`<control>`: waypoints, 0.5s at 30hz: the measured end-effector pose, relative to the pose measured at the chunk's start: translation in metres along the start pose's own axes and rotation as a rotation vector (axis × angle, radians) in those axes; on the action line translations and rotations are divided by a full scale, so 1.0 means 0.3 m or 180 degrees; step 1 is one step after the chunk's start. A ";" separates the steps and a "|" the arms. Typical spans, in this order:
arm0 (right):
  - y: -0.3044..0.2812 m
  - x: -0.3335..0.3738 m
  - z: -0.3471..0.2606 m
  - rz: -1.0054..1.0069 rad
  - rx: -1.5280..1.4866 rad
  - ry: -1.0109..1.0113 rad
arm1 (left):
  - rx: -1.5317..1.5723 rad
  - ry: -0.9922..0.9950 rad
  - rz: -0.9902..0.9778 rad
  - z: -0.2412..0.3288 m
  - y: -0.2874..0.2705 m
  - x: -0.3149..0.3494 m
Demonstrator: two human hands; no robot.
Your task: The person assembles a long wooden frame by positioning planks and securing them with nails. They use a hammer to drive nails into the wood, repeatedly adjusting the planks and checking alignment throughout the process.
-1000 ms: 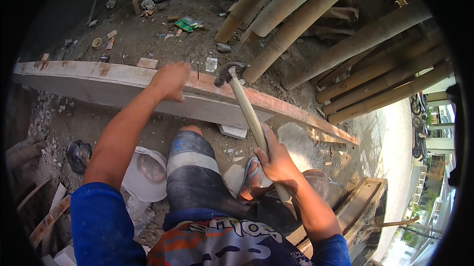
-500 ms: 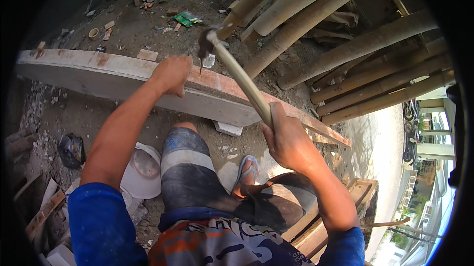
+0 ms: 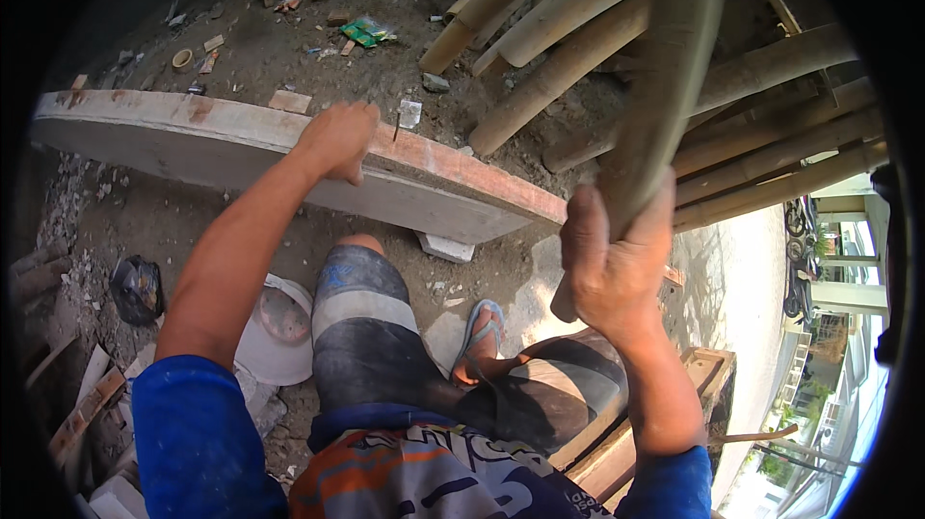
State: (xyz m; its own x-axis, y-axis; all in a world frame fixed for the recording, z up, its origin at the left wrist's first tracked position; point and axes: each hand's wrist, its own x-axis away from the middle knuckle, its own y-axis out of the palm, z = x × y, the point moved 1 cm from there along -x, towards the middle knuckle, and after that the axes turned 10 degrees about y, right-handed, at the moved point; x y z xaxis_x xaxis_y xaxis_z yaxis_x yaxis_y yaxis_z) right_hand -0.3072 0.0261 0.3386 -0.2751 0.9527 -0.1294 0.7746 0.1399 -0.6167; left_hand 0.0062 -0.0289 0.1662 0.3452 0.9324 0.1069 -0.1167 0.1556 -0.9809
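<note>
In my right hand I grip a hammer by its wooden handle, raised and tilted up toward the top edge. The handle is smeared by motion, and the hammer's head is out of view. My left hand is closed over the top edge of a long board, thumb on the near side. Just right of that hand a nail stands upright in the board's reddish wooden edge. The board stands on edge, its near face grey, with a pale block under it.
Bamboo poles lie stacked beyond the board at the right. A white bucket lid or basin and a black plastic bag sit at the left. Wood scraps lie at the lower left, timber at the lower right.
The hammer has swung up and away from the nail, toward the upper right, and my right hand has risen and turned with it. My left hand stays on the board.
</note>
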 end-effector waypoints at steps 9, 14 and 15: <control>-0.094 0.013 0.015 0.0060 -0.0113 0.0107 | 0.0021 -0.0023 -0.0116 0.006 -0.017 0.000; -0.198 -0.085 -0.225 0.1211 -0.1981 -0.1119 | 0.0066 -0.0063 -0.0152 -0.005 -0.001 -0.008; -0.178 -0.085 -0.208 0.0975 -0.1849 -0.0970 | 0.0053 -0.0040 -0.0128 -0.005 -0.001 -0.007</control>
State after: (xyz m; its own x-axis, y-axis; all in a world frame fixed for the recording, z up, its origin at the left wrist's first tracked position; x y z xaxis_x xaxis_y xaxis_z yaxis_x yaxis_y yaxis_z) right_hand -0.3062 0.0112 0.4233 -0.0781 0.8663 -0.4934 0.9966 0.0802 -0.0169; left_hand 0.0069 -0.0314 0.1662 0.3384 0.9292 0.1483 -0.1183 0.1984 -0.9729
